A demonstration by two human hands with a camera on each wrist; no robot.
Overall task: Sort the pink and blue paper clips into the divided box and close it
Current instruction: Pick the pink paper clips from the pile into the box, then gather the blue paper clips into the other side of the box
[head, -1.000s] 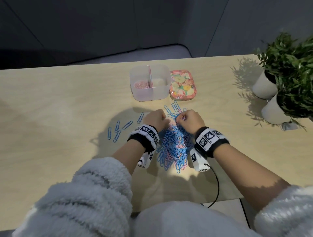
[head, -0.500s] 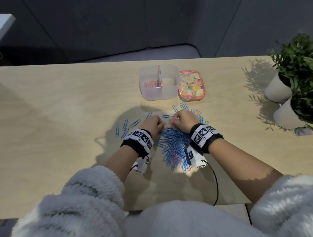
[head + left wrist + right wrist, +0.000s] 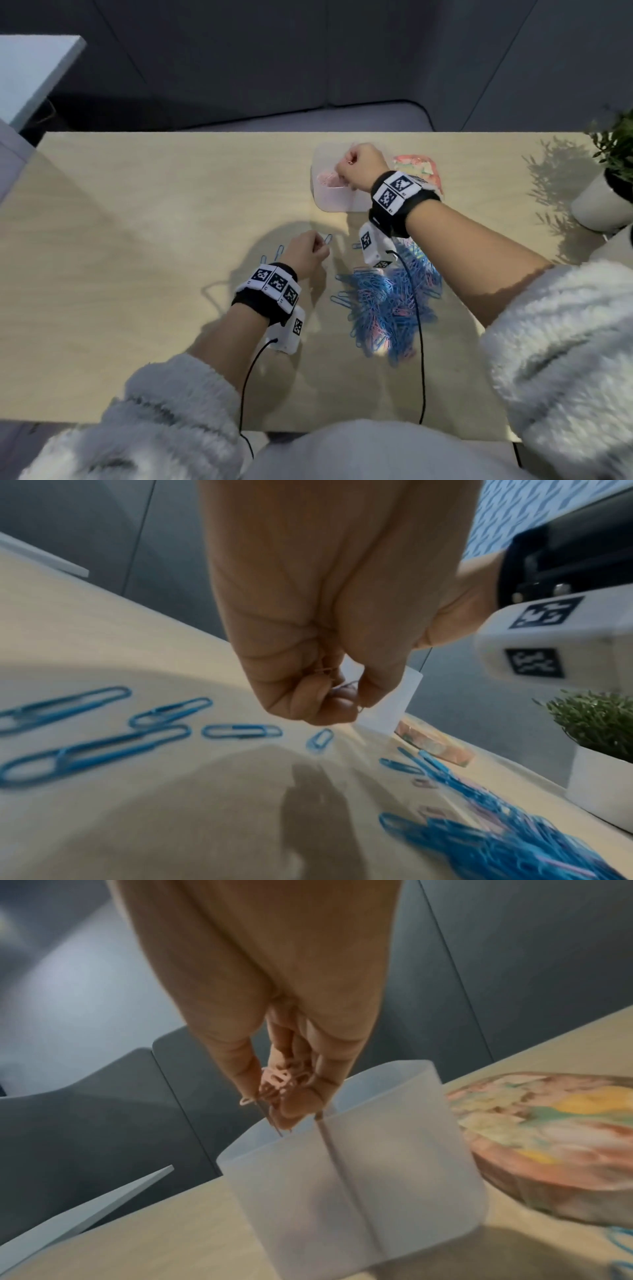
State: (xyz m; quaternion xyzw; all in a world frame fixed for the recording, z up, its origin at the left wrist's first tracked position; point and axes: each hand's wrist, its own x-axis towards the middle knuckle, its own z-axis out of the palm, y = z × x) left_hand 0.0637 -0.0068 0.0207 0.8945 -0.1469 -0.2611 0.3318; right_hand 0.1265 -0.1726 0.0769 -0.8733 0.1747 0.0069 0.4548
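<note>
Right hand [image 3: 284, 1085] is pinching pink clips [image 3: 277, 1081] over the box [image 3: 342, 1164]'s left compartment; left hand [image 3: 322, 696] is pinching a clip too (colour unclear). Advice: release low, clear of the divider [image 3: 337, 1150].

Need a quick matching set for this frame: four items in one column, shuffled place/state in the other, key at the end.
Items
1. right hand
2. left hand
3. floral lid
4. mixed clip pile

States
A. lies on the table to the right of the divided box
B. over the box's left compartment, pinching pink clips
C. on the table between the two forearms
D. low over the loose blue clips, fingers curled on a few clips

Pairs: 1-B, 2-D, 3-A, 4-C
</note>
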